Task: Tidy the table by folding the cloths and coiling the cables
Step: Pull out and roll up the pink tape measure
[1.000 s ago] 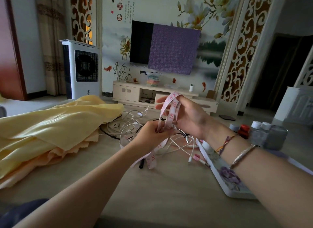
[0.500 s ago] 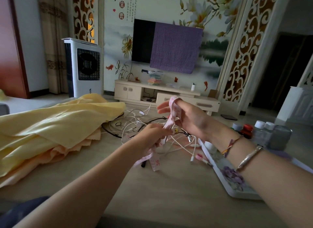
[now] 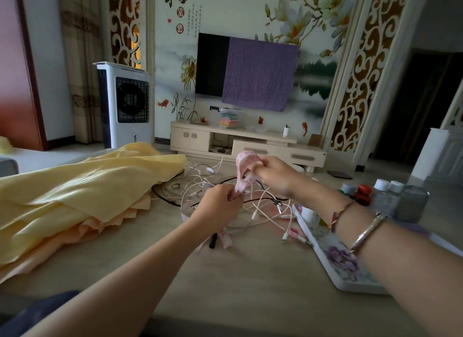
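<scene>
Both hands up over table (image 3: 250, 274). Right hand (image 3: 275, 176) has pink tape measure (image 3: 244, 172) looped round its fingers; left hand (image 3: 220, 206) pinches the tape lower down. Cable tangle (image 3: 260, 206) lies under them, count unclear. 2 yellow cloths (image 3: 75, 193) piled at left.

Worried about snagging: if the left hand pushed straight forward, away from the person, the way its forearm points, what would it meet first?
Probably the tangle of white and black cables lying just beyond the left hand, which pinches the pink measuring tape. Depth is unclear from this one view.
</scene>
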